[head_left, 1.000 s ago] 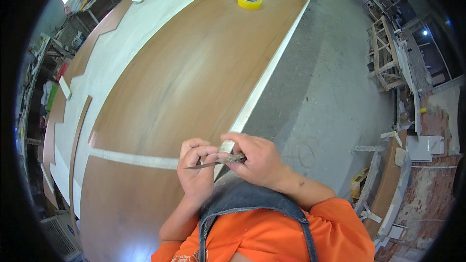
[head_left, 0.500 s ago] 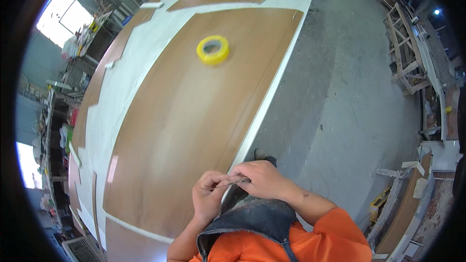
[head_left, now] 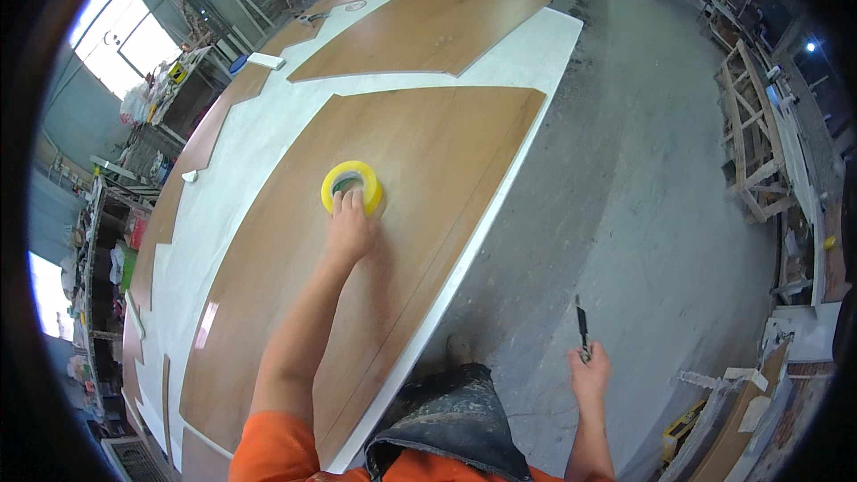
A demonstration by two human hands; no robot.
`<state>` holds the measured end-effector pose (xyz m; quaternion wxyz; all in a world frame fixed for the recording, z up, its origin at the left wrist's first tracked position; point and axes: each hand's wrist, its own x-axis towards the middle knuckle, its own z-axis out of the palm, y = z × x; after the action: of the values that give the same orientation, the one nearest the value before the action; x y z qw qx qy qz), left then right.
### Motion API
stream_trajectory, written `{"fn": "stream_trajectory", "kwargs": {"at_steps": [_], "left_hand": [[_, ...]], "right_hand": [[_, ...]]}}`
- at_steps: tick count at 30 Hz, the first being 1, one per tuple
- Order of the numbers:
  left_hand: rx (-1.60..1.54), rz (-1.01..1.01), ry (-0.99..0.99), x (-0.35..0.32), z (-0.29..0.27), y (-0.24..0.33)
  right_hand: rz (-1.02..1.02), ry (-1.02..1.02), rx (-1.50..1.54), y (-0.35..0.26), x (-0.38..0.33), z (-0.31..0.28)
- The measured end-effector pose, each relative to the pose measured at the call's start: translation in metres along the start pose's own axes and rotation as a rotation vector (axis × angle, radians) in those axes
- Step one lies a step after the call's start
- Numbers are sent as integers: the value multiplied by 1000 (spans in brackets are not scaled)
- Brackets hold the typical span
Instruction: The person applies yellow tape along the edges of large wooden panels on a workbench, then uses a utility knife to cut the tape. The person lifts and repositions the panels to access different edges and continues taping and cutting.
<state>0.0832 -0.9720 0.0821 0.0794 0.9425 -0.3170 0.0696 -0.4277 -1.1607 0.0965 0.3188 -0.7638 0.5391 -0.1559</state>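
A roll of yellow tape (head_left: 327,186) rests on or just over the large wood-coloured panel (head_left: 295,303) in front of me. My left hand (head_left: 351,230) reaches forward and grips the roll's near rim, its fingertips hooked into the hole; the thumb is hidden. My right hand (head_left: 589,377) is held out to the right over the floor, closed around a dark utility knife (head_left: 583,326) that points away from me. The panel lies on a white sheet (head_left: 223,205) whose edge runs along its right side.
Beyond it lies a second wood-coloured panel (head_left: 428,27), with cut pieces along the left edge. A wooden frame (head_left: 750,134) stands at the right wall. Cluttered shelves (head_left: 98,277) line the left. Planks and a yellow object (head_left: 683,428) lie at lower right.
My hands have parted from in front of my body. The left has stretched forward to the tape roll and taken hold; the right has swung out rightward with the knife. My view has tilted up.
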Motion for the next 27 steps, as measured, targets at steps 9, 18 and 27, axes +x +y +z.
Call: {"fn": "stream_trajectory", "kwargs": {"at_steps": [9,18,27], "left_hand": [[-171,28,-206,-86,-43,9],[-220,-610,82,-454,-195,-14],[-116,-1070,388,-797,-238,-14]], "right_hand": [[-72,-232,96,-80,28,17],[-672,-799,-51,-207,-66,123],[-774,-1336,14,-189,-363,141]]}}
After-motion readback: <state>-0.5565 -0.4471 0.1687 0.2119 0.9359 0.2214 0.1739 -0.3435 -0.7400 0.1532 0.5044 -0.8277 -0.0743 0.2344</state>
